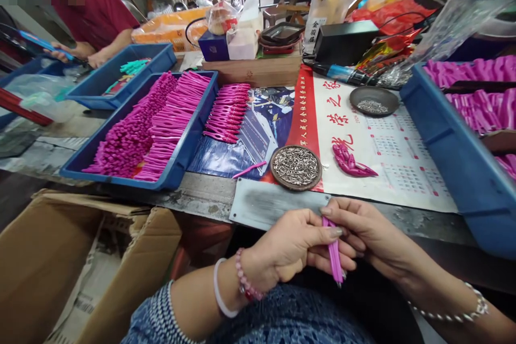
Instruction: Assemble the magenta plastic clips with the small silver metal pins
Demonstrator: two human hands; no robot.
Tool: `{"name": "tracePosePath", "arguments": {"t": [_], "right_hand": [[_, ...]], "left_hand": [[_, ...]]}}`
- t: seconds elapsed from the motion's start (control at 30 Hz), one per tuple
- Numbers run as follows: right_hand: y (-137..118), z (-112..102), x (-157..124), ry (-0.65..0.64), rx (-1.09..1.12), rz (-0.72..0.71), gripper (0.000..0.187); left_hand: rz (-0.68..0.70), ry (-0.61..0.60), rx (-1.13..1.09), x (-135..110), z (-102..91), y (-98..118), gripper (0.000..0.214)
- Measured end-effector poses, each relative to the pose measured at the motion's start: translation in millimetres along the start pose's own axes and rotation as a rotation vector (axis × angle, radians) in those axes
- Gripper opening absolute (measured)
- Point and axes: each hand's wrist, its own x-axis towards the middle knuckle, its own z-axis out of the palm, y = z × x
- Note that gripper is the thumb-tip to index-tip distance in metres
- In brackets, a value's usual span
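Note:
Close to my lap, my left hand (294, 242) is closed around a small bunch of slender pink plastic pieces (334, 259), with thumb and fingers on their middle. A metallic tip shows at the bunch's lower end. My right hand (363, 226) pinches the upper end, its fingers partly hiding the pieces. Just beyond my hands lies a grey metal plate (266, 201), smudged dark. Behind the plate stands a round dish (274, 173) of small metal pins (297, 166). A small heap of pink pieces (350, 162) rests on the calendar sheet to the right.
A blue tray (167, 180) of pink pieces stands left, beside a stacked row of pink clips (229, 113). Another blue bin (447, 161) is at right. A second dish (373, 94) and an electric screwdriver (346, 72) lie behind. A co-worker (100, 16) sits far left, above a cardboard box (44, 258).

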Motion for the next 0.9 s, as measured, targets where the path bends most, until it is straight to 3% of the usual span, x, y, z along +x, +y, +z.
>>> {"name": "tracePosePath", "arguments": {"t": [0.27, 0.73, 0.9], "right_hand": [[-2.9, 5.7, 0.7, 0.058, -0.061, -0.04, 0.047], [-1.6, -0.8, 6.4, 0.011, 0.03, 0.017, 0.046], [-3.0, -0.4, 3.9, 0.038, 0.005, -0.037, 0.047]], "left_hand": [[0.026, 0.026, 0.01, -0.5, 2.3, 1.2, 0.015], [0.001, -0.025, -0.064, 5.3, -0.9, 4.4, 0.017], [0.029, 0.027, 0.026, 5.4, 5.0, 8.6, 0.016]]}}
